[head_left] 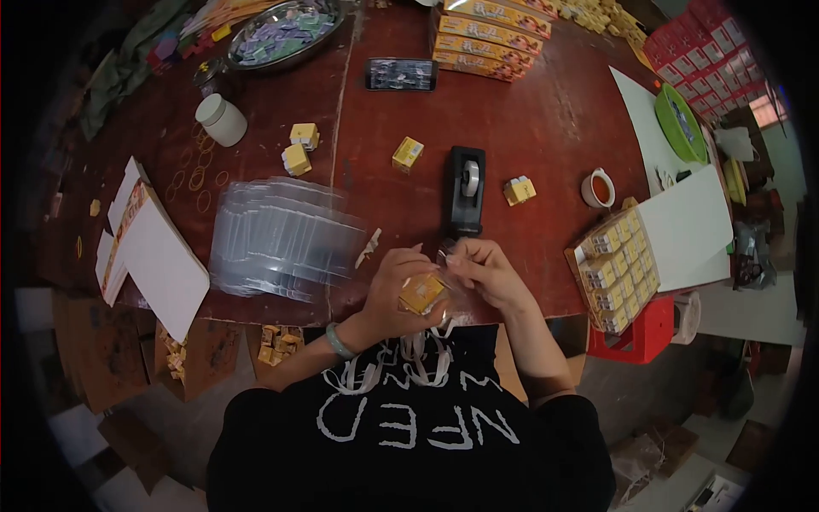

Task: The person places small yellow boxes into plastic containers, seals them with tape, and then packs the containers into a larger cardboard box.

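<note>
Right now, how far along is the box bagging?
Done, it seems: a tray of packed boxes at the right. In hand: left hand and right hand hold one yellow box in clear wrap. Left: four loose boxes and a stack of clear bags on the table.

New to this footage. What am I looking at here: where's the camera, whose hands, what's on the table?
There is one fisheye picture, from a camera worn on a person's head, looking down over their black printed shirt. No machine is involved, just two bare hands. The left hand, with a green bangle at the wrist, and the right hand together hold a small yellow box that seems to be in clear wrap. On the dark red wooden table lie a stack of clear plastic bags, a black tape dispenser, loose yellow boxes, a white jar and a phone. A tray of packed boxes sits on the right.
</note>
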Available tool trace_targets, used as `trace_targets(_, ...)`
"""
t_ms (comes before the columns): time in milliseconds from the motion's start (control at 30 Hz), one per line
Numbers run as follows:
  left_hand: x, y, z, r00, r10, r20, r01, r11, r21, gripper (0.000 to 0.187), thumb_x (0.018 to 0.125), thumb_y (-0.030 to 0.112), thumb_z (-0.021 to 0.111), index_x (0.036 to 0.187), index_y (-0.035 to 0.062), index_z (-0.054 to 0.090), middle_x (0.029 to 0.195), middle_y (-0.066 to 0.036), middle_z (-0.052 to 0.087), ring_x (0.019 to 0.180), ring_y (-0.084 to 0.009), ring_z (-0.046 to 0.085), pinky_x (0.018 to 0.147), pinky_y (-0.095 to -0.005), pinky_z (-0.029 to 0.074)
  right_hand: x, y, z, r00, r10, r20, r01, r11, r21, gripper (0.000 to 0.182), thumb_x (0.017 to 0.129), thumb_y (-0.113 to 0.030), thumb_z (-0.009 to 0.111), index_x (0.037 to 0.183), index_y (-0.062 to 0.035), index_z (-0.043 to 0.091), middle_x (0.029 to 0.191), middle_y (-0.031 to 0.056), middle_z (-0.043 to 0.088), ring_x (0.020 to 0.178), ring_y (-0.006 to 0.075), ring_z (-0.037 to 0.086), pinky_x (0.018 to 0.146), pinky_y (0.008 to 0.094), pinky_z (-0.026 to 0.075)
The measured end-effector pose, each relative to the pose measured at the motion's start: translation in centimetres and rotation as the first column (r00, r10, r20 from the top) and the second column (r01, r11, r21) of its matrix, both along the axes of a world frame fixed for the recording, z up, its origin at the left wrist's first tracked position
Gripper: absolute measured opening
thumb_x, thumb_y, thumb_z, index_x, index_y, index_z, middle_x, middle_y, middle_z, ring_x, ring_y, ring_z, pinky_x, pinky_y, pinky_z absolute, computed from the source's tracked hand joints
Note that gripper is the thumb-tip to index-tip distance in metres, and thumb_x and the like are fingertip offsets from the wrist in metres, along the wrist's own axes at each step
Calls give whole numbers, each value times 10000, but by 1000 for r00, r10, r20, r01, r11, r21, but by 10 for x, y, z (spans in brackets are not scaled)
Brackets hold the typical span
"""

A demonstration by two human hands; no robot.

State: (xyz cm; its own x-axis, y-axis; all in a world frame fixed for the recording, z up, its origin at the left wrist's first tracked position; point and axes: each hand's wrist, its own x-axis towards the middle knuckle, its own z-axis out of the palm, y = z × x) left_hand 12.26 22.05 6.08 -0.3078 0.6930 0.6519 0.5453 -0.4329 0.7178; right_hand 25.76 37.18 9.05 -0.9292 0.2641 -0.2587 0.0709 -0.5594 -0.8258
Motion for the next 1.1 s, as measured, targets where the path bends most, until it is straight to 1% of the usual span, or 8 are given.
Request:
trace_targets(100,0,-6,-3,998,16,60,-8,992,-126,683,658,117,852,1237,53,495,1161,-130,517,1061,-296,549,1008,-428,463,11,34,10,982,-177,-63,187,905,382,101,934,-125,676,969,-34,651,849,-3,661,754,70,564,754,243,477)
trace_targets(167,-3,-10,5,984,-32,173,73,970,-234,771,679,135,865,1312,41,435,1221,-131,461,1131,-264,509,994,-364,441,22,96,0,963,-261,-63,175,433,884,322,847,-39,716,1160,-49,637,1175,53,651,1093,183,596,963,317,456)
trace_targets(267,0,-11,11,959,25,281,62,953,-297,802,677,159,880,1319,16,423,1177,-100,507,1097,-220,529,1063,-390,370,32,148,-12,987,-142,81,-96,-102,990,515,794,55,679,1277,-114,620,1375,81,558,1229,325,544,1036,407,458)
trace_targets(567,-14,1,0,926,48,375,71,952,-296,685,683,150,872,1215,60,449,1099,-70,544,1056,-193,560,983,-348,434,34,155,-36,957,-259,128,-88,160,983,474,763,51,736,1217,-56,652,1184,103,635,1133,253,598,944,336,491)
trace_targets(767,-8,12,-14,909,118,400,73,898,-433,732,670,126,867,1220,43,390,1066,-88,549,987,-167,587,899,-310,482,-11,48,52,780,-279,-560,507,-242,827,463,718,20,802,1158,-21,661,1152,175,658,1055,302,647,906,360,523)
trace_targets(900,-5,21,8,955,230,188,-151,921,-358,734,663,246,864,1205,47,411,1000,-114,631,905,-226,661,792,-342,539,-32,-2,59,877,-33,-479,463,-204,863,456,686,-43,824,1115,-35,668,1157,156,656,1025,306,639,871,387,506)
trace_targets(1033,-8,22,-3,928,216,305,-98,928,-359,750,660,234,857,1221,41,397,1074,-145,600,968,-245,645,822,-349,531,-33,-13,59,950,-98,-297,298,0,954,447,681,-54,826,1103,-71,678,1132,77,664,1020,260,629,887,370,487)
trace_targets(1100,-8,19,0,920,191,342,-56,929,-367,759,659,225,853,1230,39,389,1103,-154,586,995,-252,635,840,-354,526,-32,-13,65,975,-76,-207,220,245,944,450,677,-46,830,1100,-75,679,1138,75,664,1029,257,621,896,370,481)
